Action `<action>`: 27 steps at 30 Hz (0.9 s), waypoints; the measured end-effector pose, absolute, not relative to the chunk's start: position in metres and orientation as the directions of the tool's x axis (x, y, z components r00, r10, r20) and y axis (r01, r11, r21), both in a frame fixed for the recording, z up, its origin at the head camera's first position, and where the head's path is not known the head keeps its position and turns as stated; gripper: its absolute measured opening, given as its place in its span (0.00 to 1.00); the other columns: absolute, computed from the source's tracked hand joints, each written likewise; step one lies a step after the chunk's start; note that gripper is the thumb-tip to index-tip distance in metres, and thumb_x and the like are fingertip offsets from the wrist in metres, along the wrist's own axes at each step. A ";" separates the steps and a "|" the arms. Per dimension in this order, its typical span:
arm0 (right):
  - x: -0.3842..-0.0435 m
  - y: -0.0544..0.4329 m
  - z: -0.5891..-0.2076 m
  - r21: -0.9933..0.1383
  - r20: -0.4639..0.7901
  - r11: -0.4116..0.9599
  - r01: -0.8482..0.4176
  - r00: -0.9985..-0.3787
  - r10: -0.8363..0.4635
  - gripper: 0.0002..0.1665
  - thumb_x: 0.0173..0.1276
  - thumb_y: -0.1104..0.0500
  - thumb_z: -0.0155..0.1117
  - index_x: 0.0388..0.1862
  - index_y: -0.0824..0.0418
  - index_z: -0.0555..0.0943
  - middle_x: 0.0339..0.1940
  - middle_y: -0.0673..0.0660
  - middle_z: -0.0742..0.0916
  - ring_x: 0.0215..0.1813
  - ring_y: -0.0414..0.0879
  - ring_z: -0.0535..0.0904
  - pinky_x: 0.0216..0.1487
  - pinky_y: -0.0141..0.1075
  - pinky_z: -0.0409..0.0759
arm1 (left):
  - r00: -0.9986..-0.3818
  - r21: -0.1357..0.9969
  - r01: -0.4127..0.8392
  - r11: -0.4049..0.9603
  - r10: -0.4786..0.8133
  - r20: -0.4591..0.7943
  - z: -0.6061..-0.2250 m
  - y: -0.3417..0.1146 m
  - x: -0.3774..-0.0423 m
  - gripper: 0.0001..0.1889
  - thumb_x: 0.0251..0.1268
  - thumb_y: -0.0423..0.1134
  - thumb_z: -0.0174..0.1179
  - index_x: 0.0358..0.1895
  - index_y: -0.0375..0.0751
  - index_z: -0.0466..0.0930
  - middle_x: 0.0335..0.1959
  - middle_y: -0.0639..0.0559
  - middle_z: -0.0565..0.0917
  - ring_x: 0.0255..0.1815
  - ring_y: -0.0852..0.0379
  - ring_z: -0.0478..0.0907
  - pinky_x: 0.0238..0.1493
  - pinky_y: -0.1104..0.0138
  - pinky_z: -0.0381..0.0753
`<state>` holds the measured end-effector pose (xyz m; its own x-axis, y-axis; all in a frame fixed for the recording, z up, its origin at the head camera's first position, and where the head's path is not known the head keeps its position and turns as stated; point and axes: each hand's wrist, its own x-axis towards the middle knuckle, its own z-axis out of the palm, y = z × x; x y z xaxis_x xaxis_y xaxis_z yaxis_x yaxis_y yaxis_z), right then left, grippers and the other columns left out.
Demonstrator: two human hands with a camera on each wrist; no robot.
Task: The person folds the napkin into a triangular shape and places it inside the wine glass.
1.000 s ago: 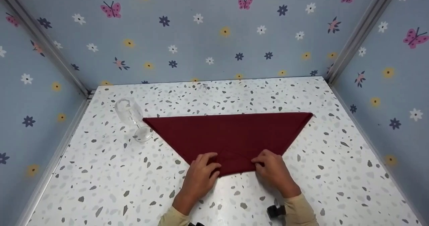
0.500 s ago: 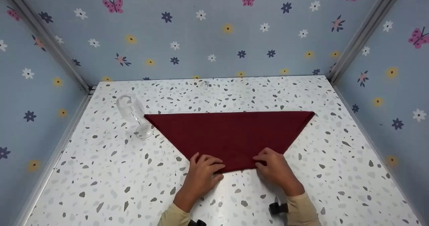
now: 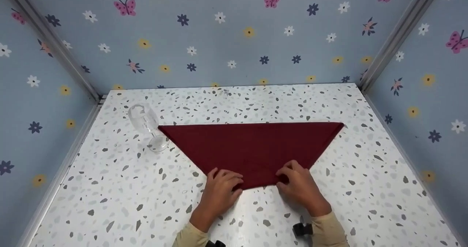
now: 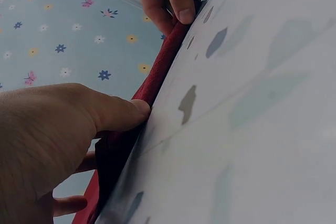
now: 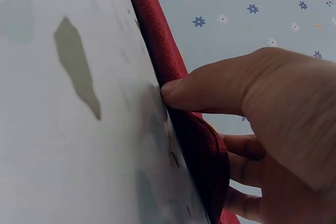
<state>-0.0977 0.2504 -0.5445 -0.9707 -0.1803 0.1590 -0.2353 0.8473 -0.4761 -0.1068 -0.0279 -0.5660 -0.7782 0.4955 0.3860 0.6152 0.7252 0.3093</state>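
The grip of the left hand [image 3: 219,192] pinches the near edge of a dark red cloth [image 3: 252,152], thumb on the rolled rim and fingers on the far side. The grip of the right hand [image 3: 301,186] pinches the same edge farther along in like manner. A short run of the rim is exposed between the two hands.

The cloth lies on a speckled white tabletop [image 3: 109,184] in front of the person, its long side away and its short side held. Both ends slant inward toward the hands.

Beige sleeves [image 3: 329,229] cover the forearms; a black fitting [image 3: 301,229] sits at the inner side of the right one, and another shows in part at the left.

One container noted: a clear stemmed glass [image 3: 143,119], standing at the cloth's far left corner. Its foot is just beside the slanted edge; contact cannot be determined. The tabletop shows through its bowl.

Blue walls with flowers and butterflies bound the work area: back wall [image 3: 234,42], left wall [image 3: 22,104] and right wall [image 3: 431,104], with grey metal strips [image 3: 395,34] at the corners.
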 end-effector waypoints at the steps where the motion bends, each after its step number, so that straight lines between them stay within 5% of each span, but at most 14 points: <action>1: -0.097 0.250 -0.545 -0.476 0.160 0.849 -0.231 -0.972 -0.174 0.14 0.57 0.59 0.76 0.43 0.54 0.87 0.46 0.49 0.79 0.45 0.48 0.77 0.48 0.41 0.78 | -0.776 0.305 0.619 0.724 0.505 0.378 -0.566 -0.028 -0.106 0.12 0.59 0.45 0.72 0.46 0.52 0.89 0.53 0.62 0.85 0.55 0.56 0.77 0.63 0.40 0.67; 19: -0.099 0.253 -0.546 -0.459 0.220 0.831 -0.313 -0.947 -0.235 0.05 0.66 0.58 0.71 0.39 0.55 0.90 0.49 0.54 0.81 0.47 0.51 0.79 0.49 0.45 0.79 | -0.766 0.330 0.630 0.703 0.494 0.412 -0.562 -0.030 -0.107 0.08 0.63 0.39 0.69 0.44 0.49 0.90 0.49 0.60 0.87 0.54 0.55 0.80 0.61 0.46 0.72; 27: -0.101 0.254 -0.544 -0.492 0.223 0.808 -0.324 -0.944 -0.243 0.04 0.66 0.61 0.70 0.38 0.59 0.90 0.48 0.55 0.81 0.46 0.47 0.79 0.47 0.42 0.80 | -0.743 0.321 0.644 0.694 0.468 0.480 -0.566 -0.030 -0.110 0.02 0.61 0.38 0.70 0.36 0.50 0.90 0.36 0.59 0.83 0.44 0.57 0.80 0.57 0.53 0.76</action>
<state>-0.1007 0.2538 -0.5444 -0.9440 -0.2434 0.2228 -0.3244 0.8078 -0.4922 -0.1097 -0.0297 -0.5662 -0.7425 0.4676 0.4795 0.6443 0.6942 0.3207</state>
